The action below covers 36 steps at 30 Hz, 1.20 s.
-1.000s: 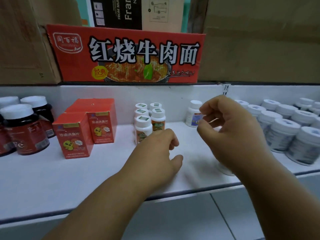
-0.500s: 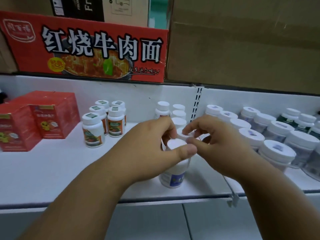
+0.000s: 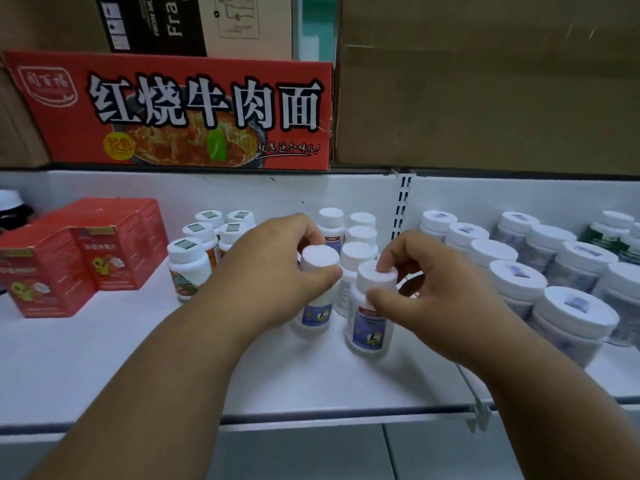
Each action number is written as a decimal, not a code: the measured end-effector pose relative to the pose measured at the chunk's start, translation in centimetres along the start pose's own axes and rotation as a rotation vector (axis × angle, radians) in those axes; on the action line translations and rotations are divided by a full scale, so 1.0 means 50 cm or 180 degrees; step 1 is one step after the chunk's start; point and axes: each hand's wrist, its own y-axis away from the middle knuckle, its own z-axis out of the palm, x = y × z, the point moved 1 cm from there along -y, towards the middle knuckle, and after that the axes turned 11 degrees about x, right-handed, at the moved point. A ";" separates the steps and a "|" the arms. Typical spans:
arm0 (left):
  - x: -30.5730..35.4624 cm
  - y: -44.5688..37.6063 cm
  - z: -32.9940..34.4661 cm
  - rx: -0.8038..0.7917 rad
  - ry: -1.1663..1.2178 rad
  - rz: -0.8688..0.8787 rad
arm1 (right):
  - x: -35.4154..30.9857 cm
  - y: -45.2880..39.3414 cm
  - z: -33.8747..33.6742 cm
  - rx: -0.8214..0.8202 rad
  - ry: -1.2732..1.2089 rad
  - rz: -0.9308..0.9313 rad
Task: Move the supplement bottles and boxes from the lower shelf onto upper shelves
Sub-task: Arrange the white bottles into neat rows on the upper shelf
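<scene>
- Standing upright on the white shelf [image 3: 104, 358], two white-capped bottles are held, one per hand.
- The left bottle [image 3: 317, 271] is gripped at its cap by the left hand [image 3: 273, 268].
- The right bottle [image 3: 372, 313] is pinched at its cap by the right hand [image 3: 433, 289].
- Red boxes [image 3: 69, 258] are shelved further left, jars [image 3: 554, 289] to the right.

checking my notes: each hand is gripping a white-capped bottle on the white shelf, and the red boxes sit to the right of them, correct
Not quite. The head view shows the red boxes to the left of the bottles, not the right. The rest holds: the left hand grips one white-capped bottle, the right hand another, on the white shelf.
</scene>
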 end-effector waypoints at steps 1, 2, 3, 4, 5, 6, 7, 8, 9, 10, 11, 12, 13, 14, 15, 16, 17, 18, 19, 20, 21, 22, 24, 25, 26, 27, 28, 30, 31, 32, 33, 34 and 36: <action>-0.005 -0.003 0.004 -0.0012 -0.0024 -0.0014 | -0.006 0.001 0.006 -0.0049 -0.0013 0.0009; -0.010 -0.004 0.008 -0.0031 -0.0049 -0.0033 | -0.010 0.002 0.013 -0.0076 -0.0022 0.0020; -0.016 -0.005 0.012 -0.0054 -0.0068 -0.0048 | -0.013 0.003 0.020 -0.0085 -0.0022 0.0029; -0.021 -0.005 0.014 -0.0077 -0.0068 -0.0058 | -0.016 0.004 0.026 -0.0077 -0.0016 0.0044; -0.026 -0.005 0.016 -0.0097 -0.0048 -0.0063 | -0.018 0.003 0.031 -0.0058 -0.0025 0.0072; -0.031 -0.004 0.017 -0.0115 -0.0021 -0.0063 | -0.019 0.002 0.034 -0.0018 -0.0056 0.0104; -0.035 -0.004 0.016 -0.0137 -0.0003 -0.0050 | -0.019 -0.001 0.036 0.0048 -0.0095 0.0139; -0.039 -0.004 0.016 -0.0171 0.0001 -0.0026 | -0.019 -0.005 0.036 0.0137 -0.0127 0.0183; -0.042 -0.006 0.015 -0.0219 -0.0012 0.0000 | -0.018 -0.013 0.036 0.0243 -0.0123 0.0213; -0.045 -0.008 0.015 -0.0272 -0.0031 0.0024 | -0.016 -0.023 0.034 0.0337 -0.0052 0.0205; -0.048 -0.011 0.014 -0.0314 -0.0049 0.0048 | -0.014 -0.033 0.032 0.0401 0.0075 0.0168; -0.050 -0.014 0.014 -0.0337 -0.0065 0.0070 | -0.012 -0.045 0.030 0.0402 0.0233 0.0129; -0.052 -0.018 0.014 -0.0347 -0.0079 0.0088 | -0.012 -0.056 0.028 0.0345 0.0353 0.0120; -0.052 -0.023 0.015 -0.0357 -0.0089 0.0099 | -0.011 -0.067 0.026 0.0256 0.0445 0.0133; -0.052 -0.027 0.016 -0.0365 -0.0092 0.0105 | -0.010 -0.076 0.024 0.0170 0.0512 0.0149; -0.052 -0.033 0.019 -0.0362 -0.0095 0.0112 | -0.010 -0.085 0.024 0.0119 0.0561 0.0151; -0.051 -0.040 0.022 -0.0347 -0.0101 0.0113 | -0.009 -0.094 0.024 0.0113 0.0590 0.0135; -0.050 -0.048 0.027 -0.0325 -0.0111 0.0106 | -0.006 -0.103 0.025 0.0126 0.0620 0.0090; -0.049 -0.057 0.032 -0.0300 -0.0125 0.0093 | -0.003 -0.114 0.027 0.0132 0.0663 0.0035; -0.048 -0.066 0.038 -0.0267 -0.0144 0.0082 | 0.000 -0.125 0.030 0.0103 0.0725 -0.0009; -0.047 -0.076 0.044 -0.0233 -0.0168 0.0075 | 0.003 -0.136 0.034 0.0025 0.0805 -0.0036; -0.045 -0.087 0.051 -0.0211 -0.0196 0.0065 | 0.008 -0.146 0.038 -0.0090 0.0899 -0.0045; -0.042 -0.105 0.067 -0.0229 -0.0258 0.0042 | 0.017 -0.162 0.046 -0.0327 0.1062 -0.0035; -0.041 -0.114 0.075 -0.0255 -0.0290 0.0033 | 0.021 -0.166 0.050 -0.0385 0.1083 -0.0017; -0.041 -0.121 0.082 -0.0277 -0.0315 0.0018 | 0.024 -0.168 0.052 -0.0386 0.1055 0.0009; -0.043 -0.128 0.087 -0.0288 -0.0328 -0.0001 | 0.027 -0.170 0.054 -0.0338 0.0993 0.0057; -0.046 -0.134 0.092 -0.0286 -0.0329 -0.0017 | 0.030 -0.173 0.055 -0.0245 0.0913 0.0133; -0.053 -0.143 0.099 -0.0249 -0.0297 -0.0043 | 0.040 -0.186 0.058 0.0038 0.0773 0.0310; -0.055 -0.146 0.103 -0.0205 -0.0253 -0.0062 | 0.043 -0.194 0.061 0.0151 0.0752 0.0369; -0.057 -0.146 0.106 -0.0153 -0.0190 -0.0092 | 0.046 -0.204 0.067 0.0204 0.0784 0.0401; -0.057 -0.146 0.109 -0.0106 -0.0114 -0.0127 | 0.046 -0.214 0.073 0.0204 0.0860 0.0435; -0.058 -0.144 0.113 -0.0072 -0.0037 -0.0152 | 0.045 -0.223 0.080 0.0165 0.0956 0.0488; -0.058 -0.139 0.121 -0.0017 0.0104 -0.0186 | 0.045 -0.237 0.096 0.0066 0.1099 0.0603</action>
